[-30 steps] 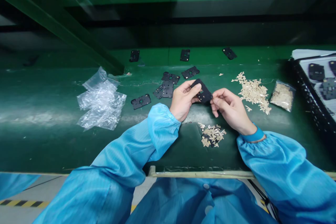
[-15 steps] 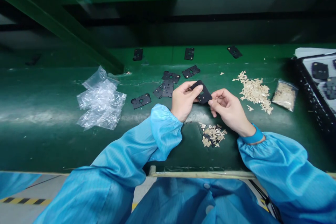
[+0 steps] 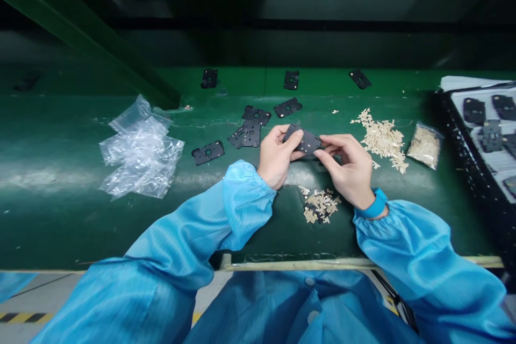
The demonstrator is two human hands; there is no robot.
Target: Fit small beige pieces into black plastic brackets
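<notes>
My left hand (image 3: pixel 276 157) and my right hand (image 3: pixel 349 169) both pinch one small black flat part (image 3: pixel 305 141) above the green bench (image 3: pixel 60 215). The left fingers grip its left end and the right thumb and fingers press on its right end. The part lies nearly level between the hands. Just below my hands sits a small heap of tan slips (image 3: pixel 320 206). More black parts (image 3: pixel 246 134) lie on the bench to the left of my left hand.
Crumpled clear plastic bags (image 3: pixel 139 149) lie at the left. A bigger pile of tan slips (image 3: pixel 381 138) and a small bag of them (image 3: pixel 424 146) lie at the right. A black tray (image 3: pixel 463 161) with dark parts stands at the far right. Three black parts (image 3: pixel 291 79) lie farther back.
The black part has tipped from slanting upright to nearly flat between my hands. My right hand has moved up over its right end. The view has shifted slightly.
</notes>
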